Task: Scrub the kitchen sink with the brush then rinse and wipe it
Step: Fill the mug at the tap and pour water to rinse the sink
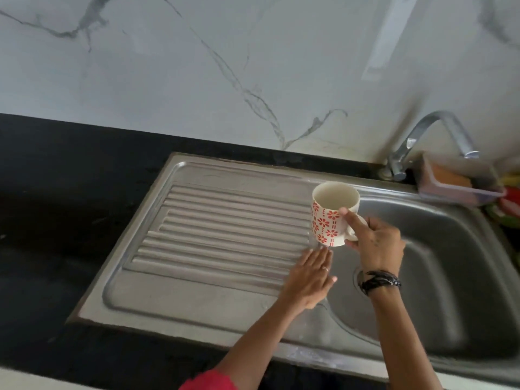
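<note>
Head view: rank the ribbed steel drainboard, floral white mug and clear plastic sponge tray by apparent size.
1. Ribbed steel drainboard, largest.
2. Clear plastic sponge tray and floral white mug: look alike, and the tray is partly cut off, so unranked.

The right hand covers most of the handle of the flowered mug, and the mug's inside bottom cannot be seen. The right wrist hides part of the sink drain. The sink basin is cut off by the right edge. A clear plastic tray beside the faucet holds blurred orange and coloured items that cannot be identified. Both arms leave the picture at the bottom edge.
</note>
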`<act>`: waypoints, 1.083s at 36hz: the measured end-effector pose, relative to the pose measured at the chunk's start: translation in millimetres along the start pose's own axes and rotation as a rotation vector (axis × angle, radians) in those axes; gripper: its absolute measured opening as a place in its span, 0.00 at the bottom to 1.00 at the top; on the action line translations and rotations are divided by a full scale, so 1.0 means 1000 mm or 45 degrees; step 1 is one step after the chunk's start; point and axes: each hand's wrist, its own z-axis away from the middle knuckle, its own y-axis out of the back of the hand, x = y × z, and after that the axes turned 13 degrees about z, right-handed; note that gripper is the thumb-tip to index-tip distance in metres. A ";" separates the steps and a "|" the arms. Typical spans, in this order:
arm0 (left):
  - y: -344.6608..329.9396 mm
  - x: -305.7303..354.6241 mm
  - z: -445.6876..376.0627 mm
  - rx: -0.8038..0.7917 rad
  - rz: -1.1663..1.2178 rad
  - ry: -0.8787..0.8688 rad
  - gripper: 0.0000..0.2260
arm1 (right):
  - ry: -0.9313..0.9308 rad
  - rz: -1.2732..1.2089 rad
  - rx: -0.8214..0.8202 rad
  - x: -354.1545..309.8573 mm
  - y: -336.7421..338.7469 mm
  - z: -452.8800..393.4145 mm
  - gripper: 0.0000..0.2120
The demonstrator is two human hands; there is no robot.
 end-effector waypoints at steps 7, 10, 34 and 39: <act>0.011 0.028 0.001 0.137 0.388 -0.067 0.28 | 0.017 0.036 0.028 0.010 0.030 -0.003 0.24; 0.029 -0.006 0.017 0.208 0.326 0.028 0.27 | 0.024 0.023 -0.011 0.008 0.032 -0.001 0.22; 0.112 -0.203 0.179 0.384 -0.256 0.566 0.30 | 0.101 -0.067 -0.067 -0.034 -0.004 0.038 0.20; 0.106 -0.177 0.168 0.213 -0.287 0.304 0.27 | 0.085 -0.048 0.017 -0.042 -0.001 0.049 0.22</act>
